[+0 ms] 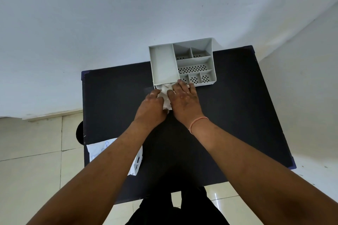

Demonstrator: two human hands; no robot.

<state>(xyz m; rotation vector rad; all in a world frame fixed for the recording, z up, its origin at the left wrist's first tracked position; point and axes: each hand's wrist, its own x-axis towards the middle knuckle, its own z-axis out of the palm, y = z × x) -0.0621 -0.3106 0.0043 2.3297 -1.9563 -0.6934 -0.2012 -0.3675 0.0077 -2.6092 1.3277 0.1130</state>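
A grey plastic organizer [162, 64] with several compartments stands at the far edge of the black table [237, 106]. At its near side, a crumpled white cloth or paper [165, 90] bulges out of the base. My left hand [151, 107] grips the near part of the white material with curled fingers. My right hand [184, 98] lies over it, with the fingers spread and pressing down against the organizer's front edge. Both hands hide most of the white material.
A white plastic bag with blue print [136, 162] lies at the table's near left corner, partly under my left forearm. A white wall rises behind the table. Tiled floor shows to the left and below. A dark round object [79, 133] peeks out at the table's left edge.
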